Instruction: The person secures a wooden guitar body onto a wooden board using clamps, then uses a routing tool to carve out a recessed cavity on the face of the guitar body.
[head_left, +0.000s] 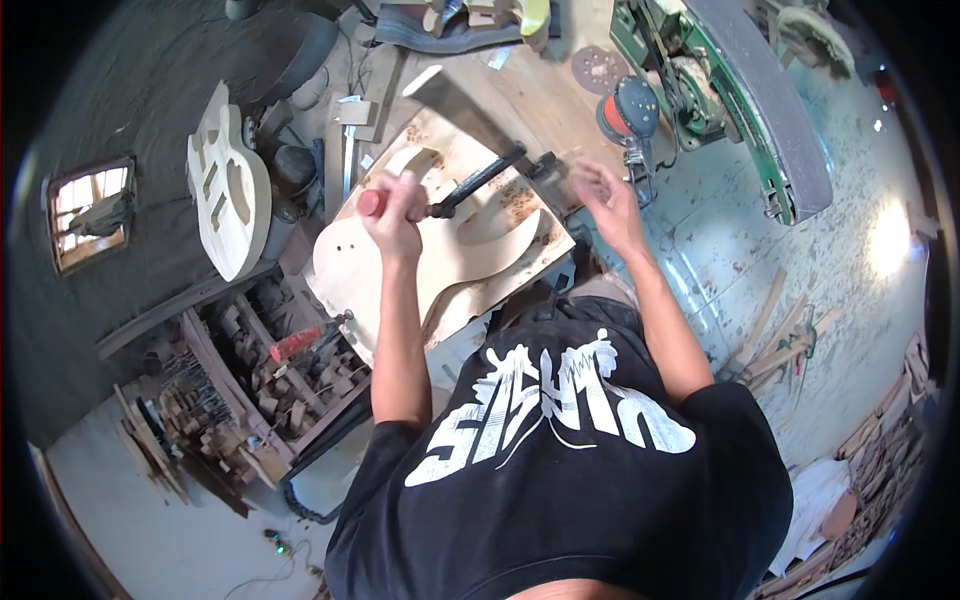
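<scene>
My left hand is closed around the red handle of a bar clamp. The clamp's black bar slants up and to the right over a pale wooden guitar body. That body lies on a board with dark burl marks. My right hand hovers just right of the board, fingers apart and slightly blurred, with nothing seen in it. At the board's lower left, a second clamp with a red handle grips near the edge; its jaws are partly hidden.
Another guitar body stands upright at the left. An orbital sander and a green-framed machine are at the far right. A caliper lies on the bench. Wood offcuts fill shelves below left; wood strips lie on the right-hand floor.
</scene>
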